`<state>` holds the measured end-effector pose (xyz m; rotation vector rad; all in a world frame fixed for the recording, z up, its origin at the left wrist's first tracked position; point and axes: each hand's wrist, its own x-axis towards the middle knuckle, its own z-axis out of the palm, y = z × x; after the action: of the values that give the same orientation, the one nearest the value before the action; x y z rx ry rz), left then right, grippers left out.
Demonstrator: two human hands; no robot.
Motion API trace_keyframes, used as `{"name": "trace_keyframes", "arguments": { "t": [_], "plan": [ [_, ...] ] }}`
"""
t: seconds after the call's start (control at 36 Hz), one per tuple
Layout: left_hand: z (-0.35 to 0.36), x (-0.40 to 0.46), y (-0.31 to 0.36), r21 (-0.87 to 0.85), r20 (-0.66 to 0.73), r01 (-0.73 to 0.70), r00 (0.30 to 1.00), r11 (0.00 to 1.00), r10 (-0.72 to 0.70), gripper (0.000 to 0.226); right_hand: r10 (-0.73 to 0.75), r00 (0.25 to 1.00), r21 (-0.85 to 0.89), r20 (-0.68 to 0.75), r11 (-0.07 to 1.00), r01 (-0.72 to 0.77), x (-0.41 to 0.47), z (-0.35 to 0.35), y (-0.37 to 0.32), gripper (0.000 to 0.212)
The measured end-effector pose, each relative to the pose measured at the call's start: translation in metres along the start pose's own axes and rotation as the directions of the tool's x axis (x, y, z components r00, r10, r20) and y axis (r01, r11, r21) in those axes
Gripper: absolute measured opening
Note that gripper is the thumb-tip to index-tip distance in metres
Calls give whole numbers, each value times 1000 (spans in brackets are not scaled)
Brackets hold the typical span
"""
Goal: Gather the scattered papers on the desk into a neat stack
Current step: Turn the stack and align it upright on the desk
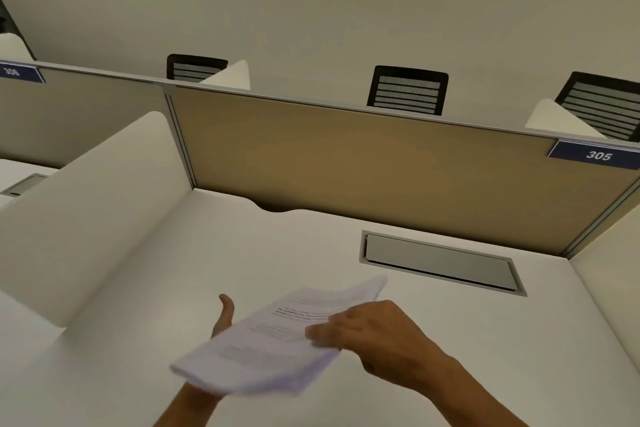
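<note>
Papers (pixel 277 340), blurred, hide most of left hand (pixel 224 315).

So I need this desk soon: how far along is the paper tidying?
Gathering looks done: no loose sheets show on the desk, though its near edge is out of view. In hand: the papers are a bundle, the right hand holding one edge, the left hand mostly hidden beneath. Left: squaring them and setting them down.
</note>
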<state>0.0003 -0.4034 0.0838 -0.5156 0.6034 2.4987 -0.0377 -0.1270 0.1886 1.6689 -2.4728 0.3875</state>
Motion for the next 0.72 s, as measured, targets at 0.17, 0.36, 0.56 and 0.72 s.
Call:
{"name": "trace_keyframes", "arguments": {
  "t": [0.17,0.36,0.56,0.72],
  "plan": [
    [-25,-14,32,432,-11,3,1000,902,2,70,-149,981,-188,127,967,171,1,25,6,49],
    [-30,-17,69,611,20,-97,994,785,108,49,67,989,-67,-134,995,-76,21,65,-3,26],
    [-44,-21,116,630,25,-189,974,753,224,44,767,641,833,-37,378,-404,71,90,-36,65],
    [-47,-23,175,804,54,-152,981,575,184,46,878,461,866,133,123,-484,116,102,-22,82]
  ]
}}
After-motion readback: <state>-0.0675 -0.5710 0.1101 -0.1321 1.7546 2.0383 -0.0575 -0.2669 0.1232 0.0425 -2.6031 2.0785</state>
